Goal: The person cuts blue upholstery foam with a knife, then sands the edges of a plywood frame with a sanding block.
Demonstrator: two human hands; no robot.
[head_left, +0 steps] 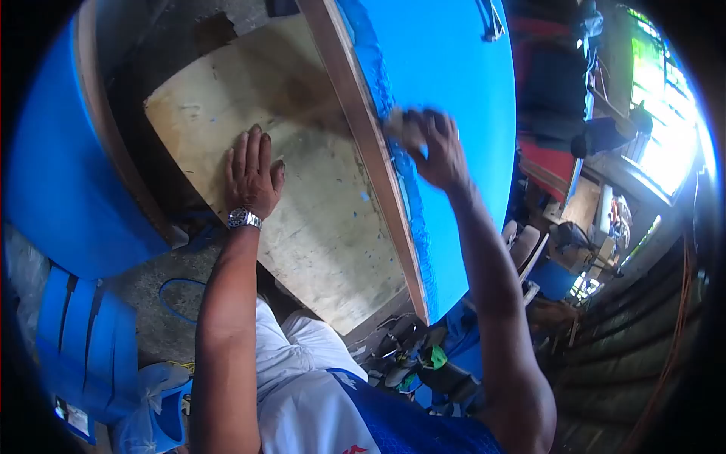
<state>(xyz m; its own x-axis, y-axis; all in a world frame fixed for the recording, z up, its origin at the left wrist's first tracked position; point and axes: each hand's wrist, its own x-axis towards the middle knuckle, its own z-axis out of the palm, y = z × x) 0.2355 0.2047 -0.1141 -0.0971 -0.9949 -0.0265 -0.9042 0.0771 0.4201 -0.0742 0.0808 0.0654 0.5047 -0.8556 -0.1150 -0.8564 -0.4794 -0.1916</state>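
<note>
My left hand (253, 175), a metal watch on its wrist, lies flat on a pale, scuffed plywood panel (302, 197) with its fingers stretched out. My right hand (440, 151) is curled around a small tan block-like piece (407, 130), blurred by motion, so its exact kind cannot be made out. That piece is at the wrinkled blue edge strip (404, 174) beside a long brown wooden rail (370, 144). Beyond the rail spreads a large smooth bright blue panel (457, 83). The right fingertips are partly blurred.
Another curved blue panel with a wooden edge (91, 113) stands at the left. Blue slatted pieces (83, 333) and a blue hose (170, 291) lie low on the left. Mixed clutter (423, 363) sits below the rail. A bright window (665, 113) is at the far right.
</note>
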